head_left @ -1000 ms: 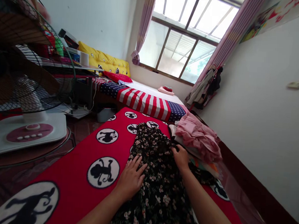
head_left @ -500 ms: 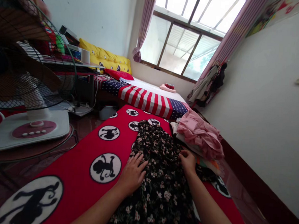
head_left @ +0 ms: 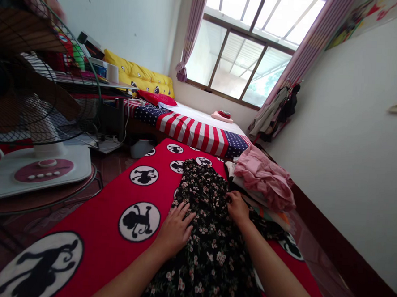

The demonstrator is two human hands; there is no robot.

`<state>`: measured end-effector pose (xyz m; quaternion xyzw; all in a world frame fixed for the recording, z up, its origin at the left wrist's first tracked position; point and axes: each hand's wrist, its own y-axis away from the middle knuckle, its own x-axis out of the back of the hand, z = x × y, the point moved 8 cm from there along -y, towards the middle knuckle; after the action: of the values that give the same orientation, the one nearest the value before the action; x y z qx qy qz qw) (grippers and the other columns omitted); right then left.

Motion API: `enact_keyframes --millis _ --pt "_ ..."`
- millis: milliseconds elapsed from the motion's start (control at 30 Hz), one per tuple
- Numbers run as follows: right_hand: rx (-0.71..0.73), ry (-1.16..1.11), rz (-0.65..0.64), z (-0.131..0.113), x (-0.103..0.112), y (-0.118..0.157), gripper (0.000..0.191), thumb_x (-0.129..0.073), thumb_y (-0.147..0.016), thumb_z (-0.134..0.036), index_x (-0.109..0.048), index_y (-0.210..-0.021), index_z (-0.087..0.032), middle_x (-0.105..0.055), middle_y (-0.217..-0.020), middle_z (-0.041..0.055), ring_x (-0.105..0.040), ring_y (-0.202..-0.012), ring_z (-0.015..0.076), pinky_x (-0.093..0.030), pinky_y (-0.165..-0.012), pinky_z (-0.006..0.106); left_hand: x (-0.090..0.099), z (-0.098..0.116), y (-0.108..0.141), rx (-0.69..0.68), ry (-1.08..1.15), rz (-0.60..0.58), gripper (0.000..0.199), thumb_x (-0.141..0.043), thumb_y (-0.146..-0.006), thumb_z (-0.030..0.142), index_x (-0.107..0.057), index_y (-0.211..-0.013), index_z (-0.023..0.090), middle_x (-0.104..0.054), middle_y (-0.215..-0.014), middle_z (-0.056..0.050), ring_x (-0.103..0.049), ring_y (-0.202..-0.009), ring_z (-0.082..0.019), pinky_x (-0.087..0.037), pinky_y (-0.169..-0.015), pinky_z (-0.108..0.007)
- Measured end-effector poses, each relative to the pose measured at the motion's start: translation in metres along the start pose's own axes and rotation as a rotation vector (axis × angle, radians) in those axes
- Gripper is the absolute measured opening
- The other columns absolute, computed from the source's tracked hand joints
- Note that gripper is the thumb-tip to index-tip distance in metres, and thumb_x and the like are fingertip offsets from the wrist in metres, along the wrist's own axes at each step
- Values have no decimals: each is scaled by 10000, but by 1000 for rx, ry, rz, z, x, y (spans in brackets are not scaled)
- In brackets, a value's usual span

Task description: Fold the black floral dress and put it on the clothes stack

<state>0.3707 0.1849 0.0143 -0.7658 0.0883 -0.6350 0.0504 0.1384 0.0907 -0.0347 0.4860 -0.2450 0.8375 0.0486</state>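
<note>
A black dress with a small floral print point(head_left: 208, 252) lies lengthwise on a red blanket point(head_left: 106, 223) patterned with monkey figures in white circles. My left hand point(head_left: 176, 228) rests flat on the dress's left edge, its fingers spread. On the other side, my right hand point(head_left: 238, 208) has its thumb and fingers pinched together on the dress's right side, gripping the cloth. Just beyond that hand is a heap of clothes with a crumpled pink garment point(head_left: 264, 172) on top. Part of the dress's right side lies under and beside my right forearm.
An electric fan point(head_left: 42, 166) stands on a round stool at the left. A desk point(head_left: 118, 87) with boxes is behind it. Ahead is a bed with a stars-and-stripes cover point(head_left: 192, 132). Clothes point(head_left: 275, 110) hang by the right wall, and a grey bin point(head_left: 142, 148) sits on the floor.
My right hand has moved left, drawing the pinched right side of the dress inward over it. My left hand stays in the same place on the cloth.
</note>
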Motion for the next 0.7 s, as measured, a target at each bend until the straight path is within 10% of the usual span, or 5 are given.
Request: enact_keyframes --millis 200,333,533,700 --pt "20 24 -36 -8 -8 -24 669 -573 -768 -154 -416 -1414 -225 -597 -1293 71 -587 -1121 201 -453 -868 258 0 0 0 -10 -3 2 433 -516 -883 250 -546 -1315 268 -418 -1478 -98 -312 -1394 -295 -278 -1114 -556" --pt "5 68 -50 -13 -4 -28 511 -627 -698 -165 -631 -1204 -233 -705 -1067 73 -649 -991 233 -470 -795 283 0 0 0 -12 -3 6 440 -527 -880 255 -539 -1319 271 -418 -1479 -92 -315 -1392 -293 -292 -1111 -548" --pt "-49 91 124 8 62 -20 276 -586 -766 -369 -714 -947 -204 -691 -1058 111 -618 -1030 280 -457 -828 344 0 0 -1 -13 5 16 430 -529 -880 256 -547 -1309 269 -420 -1477 -90 -311 -1393 -290 -279 -1119 -540" --pt "-309 -549 471 81 112 -8 214 -723 -569 -376 -660 -631 -181 -648 -626 54 -641 -801 285 -484 -789 385 0 0 1 -20 8 50 427 -536 -876 249 -552 -1302 267 -436 -1464 -92 -319 -1388 -290 -281 -1118 -539"
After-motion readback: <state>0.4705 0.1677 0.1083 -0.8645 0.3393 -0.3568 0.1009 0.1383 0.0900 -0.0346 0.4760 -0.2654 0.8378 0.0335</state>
